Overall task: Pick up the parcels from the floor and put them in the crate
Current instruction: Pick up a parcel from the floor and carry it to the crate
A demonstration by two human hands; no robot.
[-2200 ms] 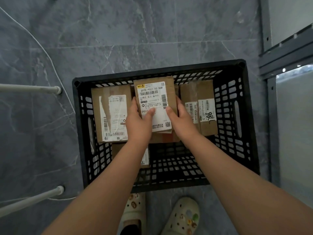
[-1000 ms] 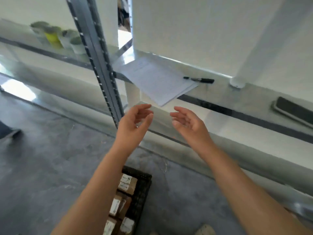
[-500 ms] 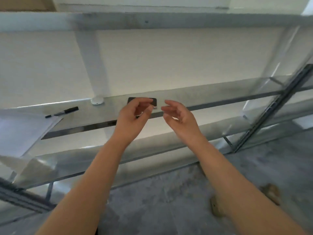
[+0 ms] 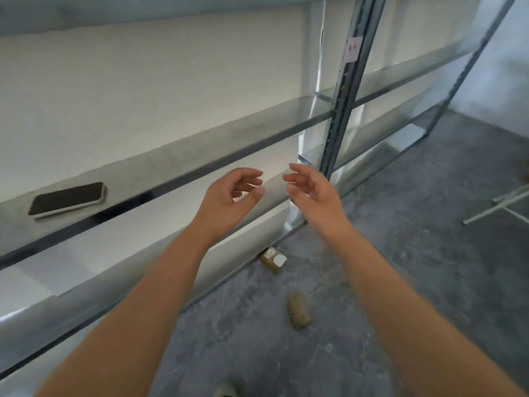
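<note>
Head view — left hand (image 4: 226, 202), right hand (image 4: 315, 196) raised, grip loose, empty; near parcel (image 4: 299, 310), far parcel (image 4: 273, 259) on floor (image 4: 400, 267).

Below the right hand (image 4: 316, 196), a plain brown parcel (image 4: 299, 310) is lying on the grey, veined floor (image 4: 429, 253). A second brown parcel (image 4: 270, 262) is showing a white label.

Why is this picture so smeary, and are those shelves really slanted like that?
Head view: motion blur softens everything, leaving the nearer parcel and the farther parcel as vague lumps; the wide-angle lens tilts and bows the shelf, whose metal shows glare.
</note>
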